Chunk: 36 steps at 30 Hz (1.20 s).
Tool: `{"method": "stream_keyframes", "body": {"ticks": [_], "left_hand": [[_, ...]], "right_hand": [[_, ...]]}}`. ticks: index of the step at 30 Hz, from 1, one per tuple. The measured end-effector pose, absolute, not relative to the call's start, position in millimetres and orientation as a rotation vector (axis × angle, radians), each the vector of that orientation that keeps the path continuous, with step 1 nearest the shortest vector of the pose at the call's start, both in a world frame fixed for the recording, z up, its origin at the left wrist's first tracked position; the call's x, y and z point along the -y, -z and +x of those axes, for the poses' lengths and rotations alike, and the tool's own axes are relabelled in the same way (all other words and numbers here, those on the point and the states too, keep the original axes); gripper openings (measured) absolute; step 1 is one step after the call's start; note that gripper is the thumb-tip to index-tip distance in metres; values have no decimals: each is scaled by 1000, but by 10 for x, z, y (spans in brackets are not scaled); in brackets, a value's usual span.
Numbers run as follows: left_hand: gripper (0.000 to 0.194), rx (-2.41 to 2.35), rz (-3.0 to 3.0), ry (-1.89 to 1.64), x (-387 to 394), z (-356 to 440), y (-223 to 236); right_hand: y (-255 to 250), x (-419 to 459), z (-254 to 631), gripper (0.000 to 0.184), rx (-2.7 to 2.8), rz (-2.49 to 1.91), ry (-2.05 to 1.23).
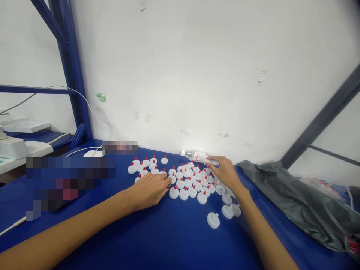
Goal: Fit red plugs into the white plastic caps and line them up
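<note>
Many white round caps [183,194] with red tips stand in a loose cluster on the blue tabletop. My left hand [152,190] is at the near left side of the cluster, its fingers bent and pressed together beside a red-tipped cap [172,179]. What lies under those fingertips is hidden. At the back, my right hand [225,171] has thumb and forefinger around the lower end of a clear plastic bottle [194,155], which lies on its side by the wall. Below my right wrist are several whitish caps without red tips [213,220].
A crumpled dark grey plastic bag [292,198] covers the right side of the blue table [157,236]. To the left are a blurred-out dark object [70,183], a white device [94,153] and cables. Blue metal posts [73,71] and a white wall [180,82] rise behind.
</note>
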<state>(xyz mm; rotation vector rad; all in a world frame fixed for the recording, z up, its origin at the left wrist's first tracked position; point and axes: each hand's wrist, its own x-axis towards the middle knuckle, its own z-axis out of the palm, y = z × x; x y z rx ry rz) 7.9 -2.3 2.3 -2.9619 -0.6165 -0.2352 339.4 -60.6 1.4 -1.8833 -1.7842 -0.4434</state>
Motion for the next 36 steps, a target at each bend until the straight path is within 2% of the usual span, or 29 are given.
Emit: {"method": "stream_keyframes", "body": {"ticks": [9, 12, 19, 23, 29, 36], "left_hand": [[11, 652, -2894, 231, 36, 79, -24], [17, 716, -2905, 292, 20, 101, -60], [12, 698, -2982, 815, 25, 104, -55], [16, 598, -2913, 1067, 46, 93, -5], [31, 539, -2832, 1140, 64, 97, 50], [29, 527, -2829, 1190, 81, 94, 46]], "right_hand": [[-174, 701, 2977, 26, 1848, -1716, 459], [-194, 732, 2835, 22, 1879, -1667, 401], [-215, 805, 2494, 21, 1953, -1561, 308], [-177, 828, 2256, 21, 2008, -1464, 275], [-122, 862, 2029, 17, 1951, -1426, 200], [-138, 896, 1981, 26, 1820, -1511, 165]]}}
